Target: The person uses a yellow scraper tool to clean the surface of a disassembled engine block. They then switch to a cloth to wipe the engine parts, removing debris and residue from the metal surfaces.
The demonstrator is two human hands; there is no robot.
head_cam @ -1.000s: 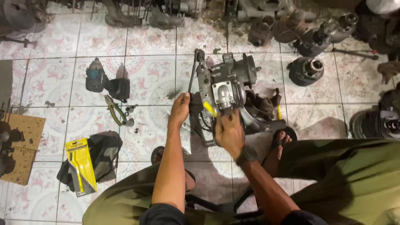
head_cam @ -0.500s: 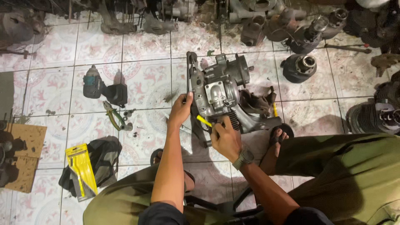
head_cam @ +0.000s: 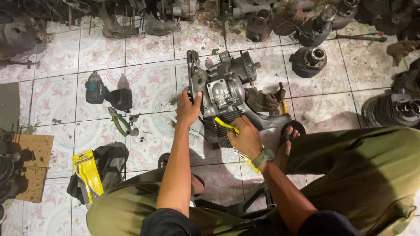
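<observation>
**Visitor:** What were the hands doing?

**Onlooker:** The left hand [head_cam: 188, 110] had its fingers wrapped over the left edge of a grey engine block [head_cam: 223, 94], thumb up against the casing, gripping it firmly. The right hand [head_cam: 246, 137] was curled shut around a yellow-handled tool [head_cam: 226, 125], whose tip met the block's lower front, just under a pale metal cover. A wristwatch [head_cam: 262, 156] sat on that arm.

**Visitor:** Where did the block sit?

**Onlooker:** On the tiled floor [head_cam: 148, 91], right in front of the seated person, between both hands and touching each. It stood tilted, its finned part low, near a sandalled foot [head_cam: 291, 131].

**Visitor:** How would that step be done well?

**Onlooker:** I judged that the bracing hand mattered most: hold the block steady so it could not rock, keep the tool square to its spot, and press along the shaft rather than sideways, since a slip would run toward the left fingers.

**Visitor:** And farther out?

**Onlooker:** To the left lay green-handled pliers [head_cam: 119, 122] beside small loose fasteners, then a cordless driver [head_cam: 105, 92]. Nearer the knee rested a yellow packaged tool [head_cam: 87, 172] on a dark bag [head_cam: 111, 164]. Other engine parts lined the far edge, with a cylinder [head_cam: 309, 60] standing well apart to the right.
</observation>
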